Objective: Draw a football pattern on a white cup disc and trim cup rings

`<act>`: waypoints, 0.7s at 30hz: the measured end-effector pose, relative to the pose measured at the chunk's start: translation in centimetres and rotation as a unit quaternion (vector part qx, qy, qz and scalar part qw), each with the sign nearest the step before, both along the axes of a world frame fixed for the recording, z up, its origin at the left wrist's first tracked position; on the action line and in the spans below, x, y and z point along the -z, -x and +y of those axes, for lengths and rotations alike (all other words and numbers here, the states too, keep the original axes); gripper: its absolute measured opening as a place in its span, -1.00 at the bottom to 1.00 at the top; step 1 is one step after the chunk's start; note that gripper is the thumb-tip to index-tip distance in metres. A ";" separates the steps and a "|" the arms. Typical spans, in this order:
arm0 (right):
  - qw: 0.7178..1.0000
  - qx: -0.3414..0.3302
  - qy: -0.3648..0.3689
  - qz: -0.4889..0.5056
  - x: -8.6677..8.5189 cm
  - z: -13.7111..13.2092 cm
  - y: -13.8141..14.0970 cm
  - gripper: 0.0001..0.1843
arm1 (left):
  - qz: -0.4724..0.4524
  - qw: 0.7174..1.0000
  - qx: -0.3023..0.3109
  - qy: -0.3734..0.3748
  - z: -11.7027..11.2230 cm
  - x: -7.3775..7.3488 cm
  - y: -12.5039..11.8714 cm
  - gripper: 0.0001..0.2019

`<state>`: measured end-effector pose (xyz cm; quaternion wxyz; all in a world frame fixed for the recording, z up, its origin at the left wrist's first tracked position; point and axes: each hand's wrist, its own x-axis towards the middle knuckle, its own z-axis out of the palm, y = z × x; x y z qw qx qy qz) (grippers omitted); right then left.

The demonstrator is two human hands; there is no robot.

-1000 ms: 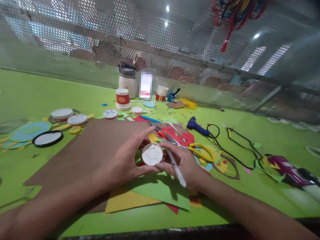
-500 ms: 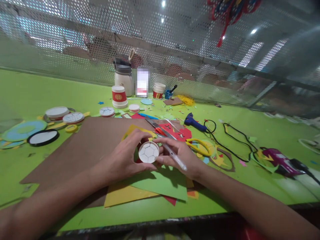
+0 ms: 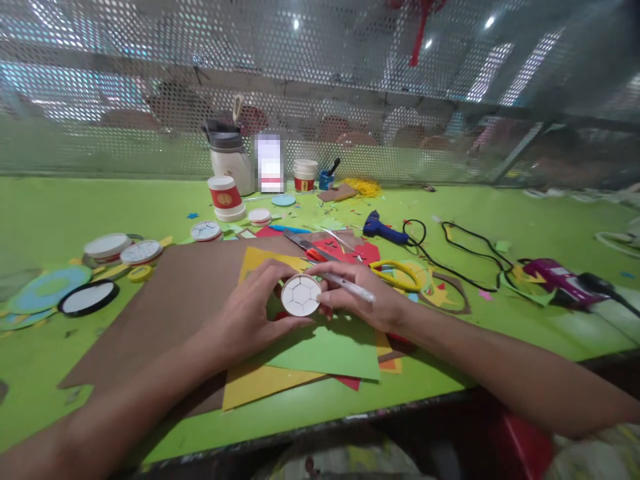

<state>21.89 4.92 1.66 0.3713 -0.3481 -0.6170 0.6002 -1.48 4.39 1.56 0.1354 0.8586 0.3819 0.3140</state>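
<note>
Left hand (image 3: 260,300) curled in a C, thumb and fingers gripping the rim of a small round white disc with dark hexagon linework (image 3: 301,297), raised over a light-green paper sheet (image 3: 335,357) on the bright green bench (image 3: 525,340). Right hand (image 3: 367,303) part-closed round a slim clear-barrelled pen (image 3: 359,289), fingertips at the disc's right edge. Judged best: light, firm rim grip; turn disc, not wrist; fingertips off the lines.
</note>
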 end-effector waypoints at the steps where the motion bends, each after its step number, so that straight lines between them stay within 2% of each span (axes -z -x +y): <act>1: 1.000 0.010 -0.026 -0.014 -0.1 0.1 -0.2 -0.57 | 0.000 1.000 -0.004 -0.006 0.0 0.0 0.0 -0.58; 4: 0.988 0.067 -0.127 -0.057 -1.0 0.6 -1.0 -0.63 | 0.003 1.000 -0.016 -0.021 0.0 0.2 0.2 -0.58; 7: 0.957 0.129 -0.240 -0.098 -2.4 1.1 -2.2 -0.75 | 0.010 0.999 -0.022 -0.023 0.1 0.4 0.2 -0.58; 10: 0.924 0.154 -0.324 -0.134 -3.5 1.4 -3.1 -0.80 | 0.019 1.000 -0.017 -0.013 0.1 0.6 0.2 -0.61; 13: 0.887 0.121 -0.407 -0.182 -3.4 1.8 -3.5 -0.75 | 0.027 1.000 -0.011 -0.001 0.1 0.6 0.1 -0.64; 16: 0.819 0.049 -0.507 -0.263 -2.5 2.3 -3.6 -0.67 | 0.038 0.999 -0.008 0.014 0.1 0.4 0.0 -0.66; 18: 0.786 0.020 -0.535 -0.310 -2.0 2.7 -3.6 -0.62 | 0.048 0.998 -0.012 0.029 0.2 0.4 0.1 -0.66; 21: 0.760 0.002 -0.544 -0.356 -1.7 2.9 -3.7 -0.56 | 0.064 0.996 -0.032 0.057 0.4 0.7 0.1 -0.61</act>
